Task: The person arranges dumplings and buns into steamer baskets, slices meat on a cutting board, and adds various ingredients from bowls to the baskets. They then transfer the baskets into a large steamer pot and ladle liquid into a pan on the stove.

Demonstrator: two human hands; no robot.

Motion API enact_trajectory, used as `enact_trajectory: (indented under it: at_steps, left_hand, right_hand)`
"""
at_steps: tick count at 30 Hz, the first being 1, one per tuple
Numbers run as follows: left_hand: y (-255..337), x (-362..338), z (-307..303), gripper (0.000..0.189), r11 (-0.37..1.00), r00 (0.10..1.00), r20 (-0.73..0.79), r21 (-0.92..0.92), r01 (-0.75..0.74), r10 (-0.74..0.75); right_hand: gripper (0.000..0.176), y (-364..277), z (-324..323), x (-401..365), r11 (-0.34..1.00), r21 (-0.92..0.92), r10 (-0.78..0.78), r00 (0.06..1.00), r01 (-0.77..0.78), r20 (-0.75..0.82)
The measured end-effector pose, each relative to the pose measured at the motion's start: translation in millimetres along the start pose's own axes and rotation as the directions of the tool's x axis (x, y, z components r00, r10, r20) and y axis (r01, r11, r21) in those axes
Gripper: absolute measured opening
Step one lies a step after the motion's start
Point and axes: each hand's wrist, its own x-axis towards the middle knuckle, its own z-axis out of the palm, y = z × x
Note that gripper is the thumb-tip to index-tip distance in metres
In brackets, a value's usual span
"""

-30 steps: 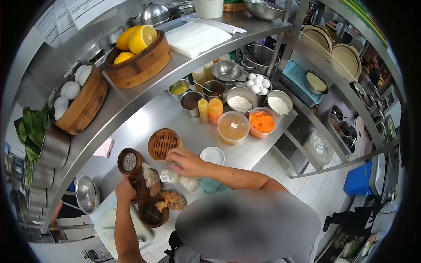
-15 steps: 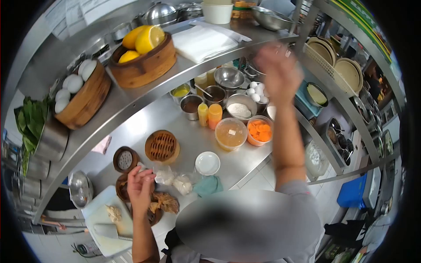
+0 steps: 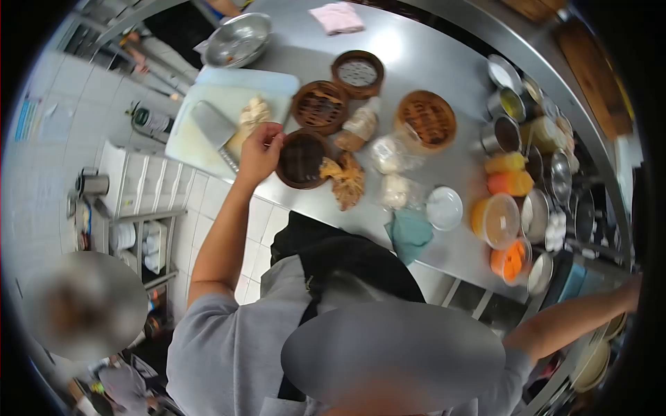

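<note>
The dark steamer basket sits by the near edge of the steel table. At its 9 o'clock, just beside the rim, the left hand has thumb and fingertips drawn together; whether they pinch anything cannot be told. A tied brown bag lies at 4 o'clock, a slatted steamer at 1. The cutting board at 10 holds a cleaver. The right arm reaches past the view, its hand's state unseen. Wall sheets at 9 are too blurred to read.
</note>
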Motion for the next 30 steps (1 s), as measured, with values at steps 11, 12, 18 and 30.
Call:
enact_trajectory:
  at_steps: [11, 12, 18, 30]
  left_hand:
    - [-38.6, 64.6, -32.7, 0.076, 0.58, 0.981, -0.061, 0.812, -0.06, 0.187]
    - [-43.5, 68.4, -33.2, 0.075, 0.593, 0.976, -0.073, 0.803, -0.064, 0.204]
    - [-60.4, 71.7, -44.0, 0.071, 0.709, 0.977, -0.026, 0.692, -0.136, 0.213]
    - [-126.7, 159.0, -113.8, 0.046, 0.987, 0.914, 0.375, -0.029, -0.157, 0.156]
  right_hand:
    - [0.015, -281.4, 294.4, -266.4, 0.579, 0.352, -0.118, 0.352, -0.735, 0.928]
    - [0.016, -300.6, 309.9, -276.4, 0.541, 0.316, -0.146, 0.283, -0.779, 0.948]
    - [0.018, -363.8, 429.9, -331.6, 0.572, 0.199, -0.152, 0.136, -0.796, 0.979]
    - [0.098, -416.6, 565.4, -401.2, 0.692, 0.064, -0.095, -0.002, -0.719, 0.996]
